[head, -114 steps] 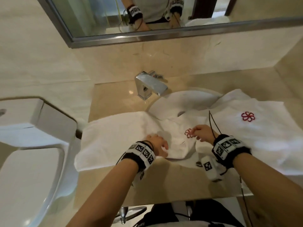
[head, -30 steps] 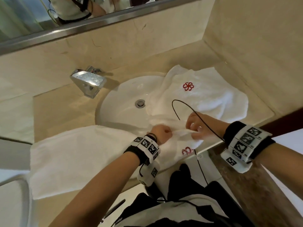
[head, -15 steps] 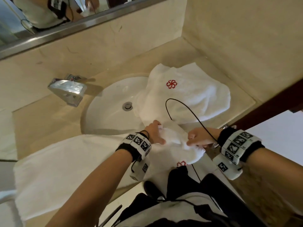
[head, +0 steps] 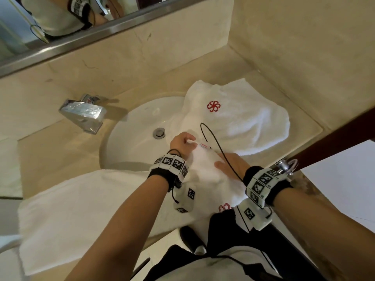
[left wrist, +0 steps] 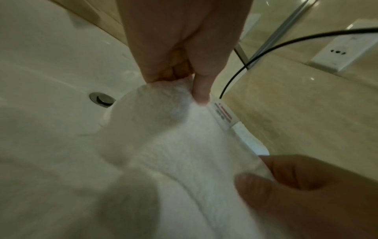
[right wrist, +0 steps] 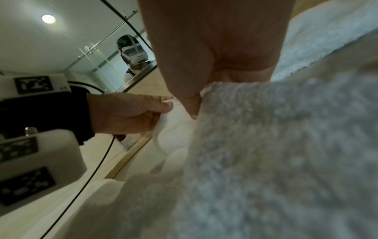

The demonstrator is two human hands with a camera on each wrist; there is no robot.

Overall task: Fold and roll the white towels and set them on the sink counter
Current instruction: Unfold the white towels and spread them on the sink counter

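A white towel (head: 211,177) lies bunched at the sink counter's front edge, and its red logo (head: 224,207) hangs over the front. My left hand (head: 189,141) pinches its corner beside the sewn label (left wrist: 224,115), over the basin's right side. My right hand (head: 221,165) pinches the same edge a little nearer to me, thumb on top. The left wrist view shows both pinches, left hand (left wrist: 190,84) above and right hand (left wrist: 266,177) below. A second white towel (head: 243,122) with a red flower logo lies loosely folded on the counter at the right.
White towelling (head: 81,209) covers the left counter and runs toward the held part. The white basin (head: 132,142) with its drain (head: 159,132) sits in the middle, and the chrome faucet (head: 83,116) stands behind it on the left. A mirror (head: 60,21) is above. A black cable (head: 215,138) loops over my right hand.
Both hands have drawn the pinched towel edge back from the counter's front toward the basin and come closer together. The towel is more bunched than 3.8 s ago.
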